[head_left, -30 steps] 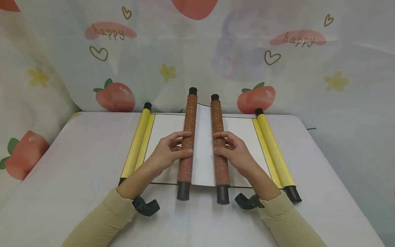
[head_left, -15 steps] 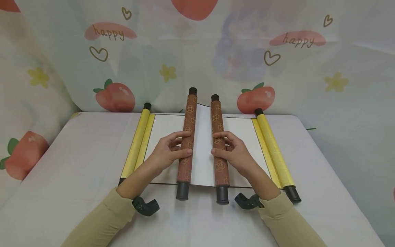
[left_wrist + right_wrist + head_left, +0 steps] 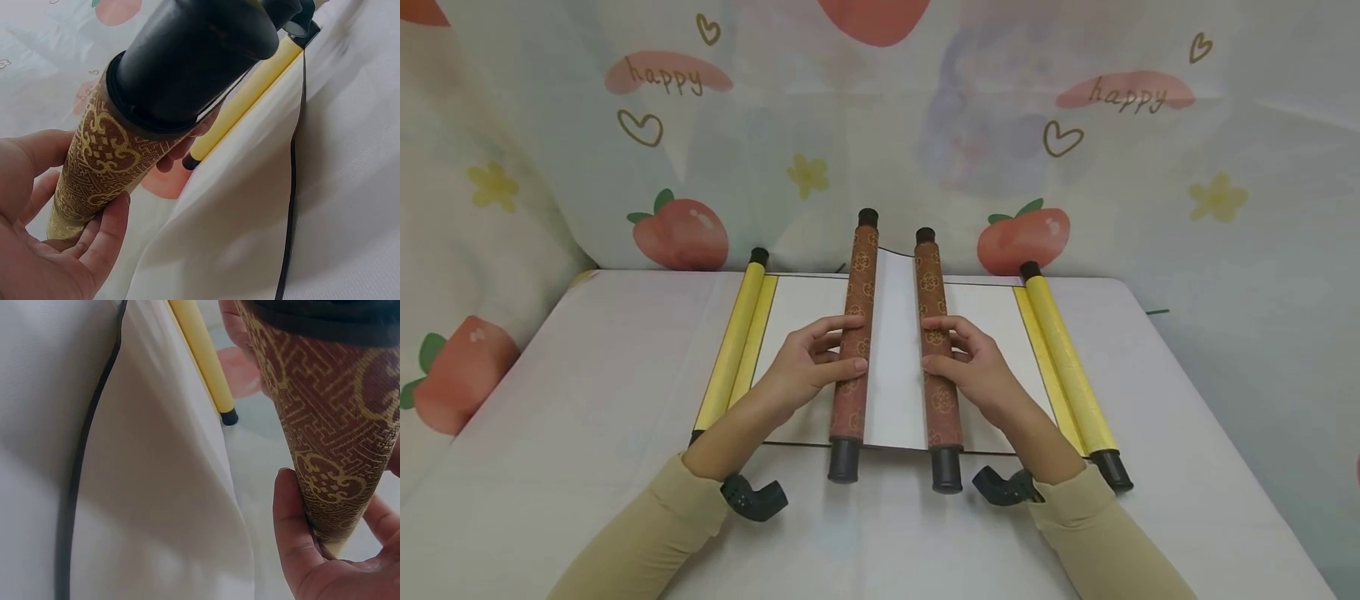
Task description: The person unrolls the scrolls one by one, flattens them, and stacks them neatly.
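Observation:
Two brown patterned scroll rolls with black end caps lie side by side on a wider open scroll. My left hand (image 3: 817, 360) grips the left brown roll (image 3: 854, 337), fingers and thumb curled over it; in the left wrist view the left hand (image 3: 44, 250) wraps the same roll (image 3: 119, 156). My right hand (image 3: 970, 363) grips the right brown roll (image 3: 937, 342), also seen as the right hand (image 3: 312, 550) holding the roll (image 3: 325, 425). A strip of white paper (image 3: 892, 350) shows between the two rolls. The lower scroll's yellow rollers (image 3: 736, 342) (image 3: 1067, 367) lie at the outer sides.
The white table (image 3: 587, 400) has a draped cloth backdrop (image 3: 880, 125) printed with strawberries right behind it. The lower scroll's white sheet (image 3: 797, 308) covers the table's middle. Black wrist-camera mounts (image 3: 754, 497) (image 3: 1004, 488) sit at both cuffs.
The two brown rolls have drawn slightly apart, with both hands shifting a little; the right roll moved a touch to the right.

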`<state>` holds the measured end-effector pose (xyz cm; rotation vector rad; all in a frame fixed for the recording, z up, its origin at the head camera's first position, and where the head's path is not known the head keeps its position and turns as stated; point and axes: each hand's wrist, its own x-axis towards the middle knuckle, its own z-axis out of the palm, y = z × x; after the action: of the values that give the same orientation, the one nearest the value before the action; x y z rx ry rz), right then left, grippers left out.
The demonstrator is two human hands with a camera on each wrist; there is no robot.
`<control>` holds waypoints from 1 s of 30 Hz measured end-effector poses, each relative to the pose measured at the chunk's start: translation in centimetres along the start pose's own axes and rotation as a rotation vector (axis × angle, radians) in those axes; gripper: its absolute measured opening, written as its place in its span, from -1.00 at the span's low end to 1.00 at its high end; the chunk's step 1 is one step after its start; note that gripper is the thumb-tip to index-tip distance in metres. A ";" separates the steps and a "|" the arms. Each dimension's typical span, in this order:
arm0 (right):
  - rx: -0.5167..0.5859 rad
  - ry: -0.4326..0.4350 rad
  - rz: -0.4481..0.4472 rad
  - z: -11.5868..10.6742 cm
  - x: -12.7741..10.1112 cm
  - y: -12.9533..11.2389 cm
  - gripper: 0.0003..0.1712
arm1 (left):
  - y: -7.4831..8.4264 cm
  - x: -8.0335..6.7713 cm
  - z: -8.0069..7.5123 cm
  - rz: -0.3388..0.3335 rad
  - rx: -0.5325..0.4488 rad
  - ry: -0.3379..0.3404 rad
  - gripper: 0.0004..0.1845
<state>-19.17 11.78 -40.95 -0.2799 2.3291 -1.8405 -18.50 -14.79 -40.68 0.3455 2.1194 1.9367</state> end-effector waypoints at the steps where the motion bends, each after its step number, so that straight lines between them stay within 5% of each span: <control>1: -0.002 0.004 -0.002 0.0 0.0 0.0 -0.42 | 0.0 0.0 0.0 -0.001 -0.001 0.002 -0.39; 30: -0.031 -0.017 -0.040 -0.2 -0.1 0.2 -0.47 | 0.1 0.0 -0.2 0.010 -0.022 -0.011 -0.39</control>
<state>-19.15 12.04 -41.12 -0.3464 2.3592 -1.8139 -18.54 -15.02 -40.57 0.3614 2.0923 1.9574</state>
